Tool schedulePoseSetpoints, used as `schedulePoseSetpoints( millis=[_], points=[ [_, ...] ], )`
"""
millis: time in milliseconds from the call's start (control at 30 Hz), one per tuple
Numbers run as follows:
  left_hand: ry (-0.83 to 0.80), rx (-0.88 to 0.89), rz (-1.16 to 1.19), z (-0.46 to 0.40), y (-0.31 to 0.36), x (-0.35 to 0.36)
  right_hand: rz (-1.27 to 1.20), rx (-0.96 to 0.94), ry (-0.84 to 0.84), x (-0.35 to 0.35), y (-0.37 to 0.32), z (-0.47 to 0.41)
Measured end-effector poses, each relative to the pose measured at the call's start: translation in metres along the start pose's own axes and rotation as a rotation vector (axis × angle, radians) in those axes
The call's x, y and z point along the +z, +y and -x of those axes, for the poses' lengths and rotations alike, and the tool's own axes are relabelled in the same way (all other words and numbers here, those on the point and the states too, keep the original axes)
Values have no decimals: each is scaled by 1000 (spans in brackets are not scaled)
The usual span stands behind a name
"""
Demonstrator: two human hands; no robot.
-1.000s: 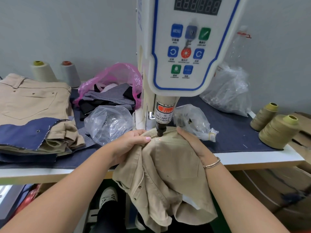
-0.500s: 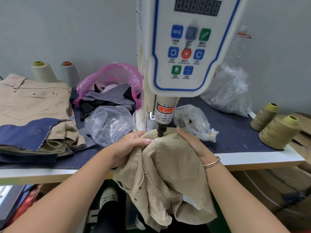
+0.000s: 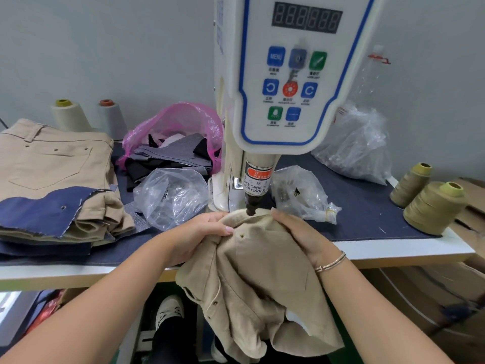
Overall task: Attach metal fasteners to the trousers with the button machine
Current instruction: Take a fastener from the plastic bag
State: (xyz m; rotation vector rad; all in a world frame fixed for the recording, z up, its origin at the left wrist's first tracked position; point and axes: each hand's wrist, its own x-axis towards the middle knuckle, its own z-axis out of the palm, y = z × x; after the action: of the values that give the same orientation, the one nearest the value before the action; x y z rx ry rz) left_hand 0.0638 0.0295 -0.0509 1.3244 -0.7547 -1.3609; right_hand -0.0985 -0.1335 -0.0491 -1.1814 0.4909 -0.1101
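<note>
A white button machine (image 3: 286,74) with a blue-edged control panel stands at the table's middle; its dark punch (image 3: 250,206) points down onto beige trousers (image 3: 257,279). The trousers hang over the table's front edge. A small metal fastener (image 3: 242,235) shows on the cloth just in front of the punch. My left hand (image 3: 199,232) grips a bunched fold of the trousers left of the punch. My right hand (image 3: 301,235) lies on the cloth right of the punch, its fingers curved over the fold.
A stack of beige trousers (image 3: 52,164) with a blue cloth scrap lies at the left. Clear bags (image 3: 170,195) (image 3: 301,193) (image 3: 354,145) flank the machine, a pink bag of scraps (image 3: 178,135) behind. Thread cones (image 3: 433,203) (image 3: 70,114) stand at the right and back left. Cardboard boxes (image 3: 433,298) sit at the lower right.
The trousers have been pulled toward me a little, so a set metal fastener now shows in front of the punch. Both hands keep their hold.
</note>
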Motion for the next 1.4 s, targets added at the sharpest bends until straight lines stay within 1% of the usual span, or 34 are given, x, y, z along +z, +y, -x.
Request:
schedulePoseSetpoints(
  millis=[67,133,167,200,233,267,300,333,367,400,433,467,533,600,633,733,767,800,867,933,1000,1067,1100,1167,1200,1300,1333,1400],
  points=[
    [-11,-13,-58,5,1,-1,27,28,-45,3,7,7],
    [46,27,-162,9,4,0,82,48,-59,7,9,16],
    [96,70,-198,10,6,-1,160,55,-55,8,7,20],
    [153,106,-219,12,7,-3,273,67,-20,9,2,22],
    [200,136,-233,12,7,-5,399,42,29,8,-4,24],
    [234,157,-250,13,8,-6,454,-7,98,5,-10,24],
    [254,170,-278,13,7,-7,421,-71,198,1,-19,24],
    [275,173,-318,13,5,-8,398,-172,330,-5,-26,24],
    [300,176,-363,12,3,-10,461,-297,492,-11,-34,23],
    [322,175,-395,11,1,-10,630,-391,639,-20,-41,21],
    [333,179,-419,9,0,-10,853,-417,736,-29,-46,17],
    [334,189,-433,9,0,-10,1070,-386,771,-35,-52,12],
    [307,207,-447,9,2,-10,1428,-224,711,-40,-57,0],
    [265,193,-470,10,5,-11,1622,-61,625,-38,-58,-13],
    [236,179,-474,11,7,-12,1667,20,600,-36,-58,-22],
    [88,118,-480,12,7,-10,1723,378,557,-28,-66,-47],
    [61,111,-492,12,6,-8,1744,475,527,-26,-66,-53],
    [58,127,-488,13,6,-7,1765,520,518,-25,-67,-58],
    [84,204,-380,16,7,-9,1808,445,544,-26,-66,-60],
    [111,273,-234,23,13,-18,1861,313,581,-28,-64,-56],
    [228,257,-154,29,18,-32,1905,219,614,-29,-60,-54],
    [424,189,-244,28,14,-45,1915,221,629,-27,-59,-57],
    [521,161,-317,27,9,-48,1898,254,637,-26,-59,-59],
    [652,163,-423,24,-4,-48,1817,408,658,-22,-61,-66],
    [688,187,-465,23,-10,-47,1783,475,664,-20,-64,-69],
    [729,257,-557,19,-23,-45,1748,563,676,-19,-66,-74],
    [741,274,-572,19,-25,-45,1692,637,677,-18,-68,-74],
    [754,297,-579,18,-26,-46,1626,678,706,-19,-68,-74]
  ],
)
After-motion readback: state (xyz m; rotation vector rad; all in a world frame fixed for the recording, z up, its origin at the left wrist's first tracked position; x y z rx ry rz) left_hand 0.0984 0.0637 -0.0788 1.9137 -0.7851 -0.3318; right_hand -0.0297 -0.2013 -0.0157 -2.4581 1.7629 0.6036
